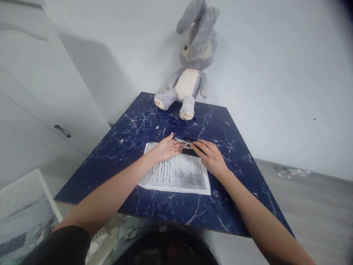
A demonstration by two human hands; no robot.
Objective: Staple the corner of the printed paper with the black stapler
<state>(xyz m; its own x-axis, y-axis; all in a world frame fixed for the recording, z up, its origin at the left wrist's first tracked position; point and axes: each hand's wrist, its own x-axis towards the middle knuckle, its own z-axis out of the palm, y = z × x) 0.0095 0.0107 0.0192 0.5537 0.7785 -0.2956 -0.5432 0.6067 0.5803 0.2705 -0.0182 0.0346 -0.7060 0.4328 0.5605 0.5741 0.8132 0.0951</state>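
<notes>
So far, you have both hands at the far edge of the printed sheet (176, 173), which lies flat on the dark blue marbled tabletop (132, 140), roughly centred and square to you. Your left hand (167, 148) rests palm down on the sheet's far left corner, fingers held together and pointing right, their tips touching the end of a small stapler (184, 142) with a silvery top and dark body. Your right hand (211, 156) comes in from the other side, fingers curled and laid over the dark end of that stapler; whether it is actually gripping it or only pressing down I cannot tell, since the knuckles hide the contact. The stapler sits along the sheet's far edge, just at or over the paper; the exact overlap is too small to make out.

Judging by this, the paper is laid out and the tool brought to its edge, so the positioning looks done. Whether any staple has gone in is not visible, so I would count the fastening as open.

At the back of the tabletop a grey plush rabbit (191, 70) sits propped against the white wall, well apart from your hands. A white cabinet (41, 110) stands to your left.
</notes>
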